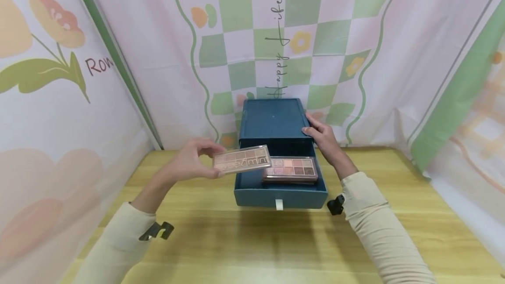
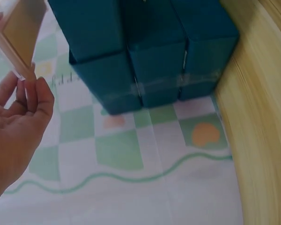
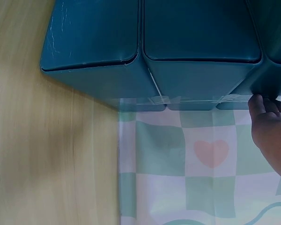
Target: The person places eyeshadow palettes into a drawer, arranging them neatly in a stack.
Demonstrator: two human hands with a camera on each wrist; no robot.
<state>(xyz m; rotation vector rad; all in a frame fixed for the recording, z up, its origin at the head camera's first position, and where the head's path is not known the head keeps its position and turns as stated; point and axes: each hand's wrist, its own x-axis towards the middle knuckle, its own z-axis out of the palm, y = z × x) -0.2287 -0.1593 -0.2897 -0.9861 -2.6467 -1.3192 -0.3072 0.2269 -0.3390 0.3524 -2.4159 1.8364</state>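
In the head view my left hand (image 1: 191,159) pinches an eyeshadow palette (image 1: 241,160) by its left end, between thumb and fingers. The palette has a clear lid with lettering and is held tilted above the left part of an open drawer (image 1: 258,198). Inside this dark blue drawer, with its white pull tab (image 1: 279,205), lies another eyeshadow palette (image 1: 292,170) with pink and brown pans. It appears stacked on something similar. My right hand (image 1: 325,137) grips the right side of the drawer box (image 1: 272,119), thumb at the top front corner, fingers toward the back.
Both wrist views show the box as a tall stack of blue drawer units (image 2: 161,70) standing on the wood-grain table (image 1: 189,249). Behind it hangs a green-and-white checked cloth (image 1: 236,51). Printed cloth (image 1: 47,122) closes the left side too. Small black clips (image 1: 158,231) hang at both wrists.
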